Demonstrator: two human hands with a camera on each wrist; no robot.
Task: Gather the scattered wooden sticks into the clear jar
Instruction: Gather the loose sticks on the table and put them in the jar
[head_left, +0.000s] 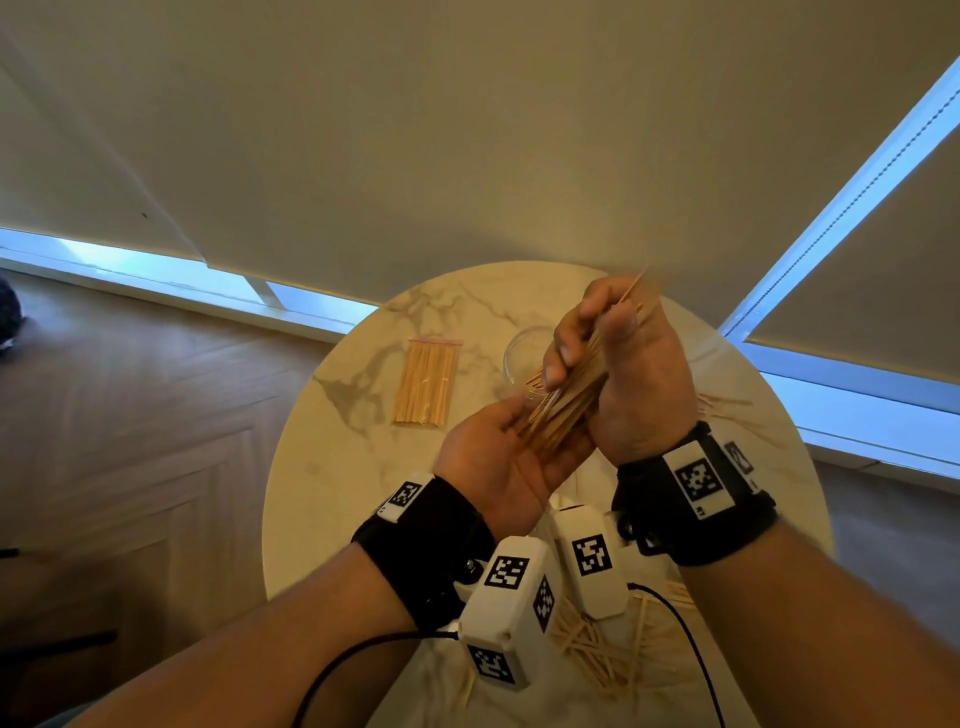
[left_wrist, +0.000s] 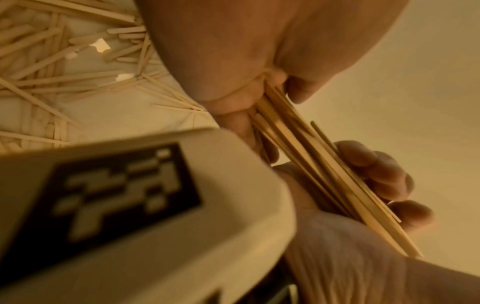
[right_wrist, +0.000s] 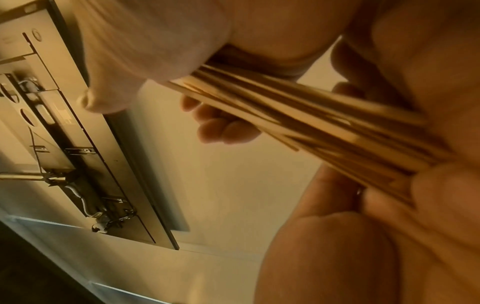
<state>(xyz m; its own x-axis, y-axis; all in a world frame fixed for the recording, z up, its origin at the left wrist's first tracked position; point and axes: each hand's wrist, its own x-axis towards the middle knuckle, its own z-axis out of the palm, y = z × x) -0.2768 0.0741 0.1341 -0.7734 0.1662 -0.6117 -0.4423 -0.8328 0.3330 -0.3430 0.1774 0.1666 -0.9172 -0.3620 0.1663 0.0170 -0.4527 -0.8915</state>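
- Right hand (head_left: 618, 358) clenched round upper part of bundle of wooden sticks (head_left: 563, 402), thumb and fingers wrapped.
- Left hand (head_left: 498, 457) cupped beneath, fingers curled, steadying lower ends.
- Bundle held tilted above marble table (head_left: 332, 493), just in front of clear jar (head_left: 527, 358).
- Loose sticks (head_left: 597, 654) scattered near table's front edge; bagged sticks (head_left: 427, 382) lying left of jar.
- Likely light, stiff, smooth and prone to slipping or fanning: best gripped firmly mid-length, ends squared.

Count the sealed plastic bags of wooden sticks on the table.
1: a clear zip bag of wooden sticks lying flat left of the clear glass jar; hands could hide others.
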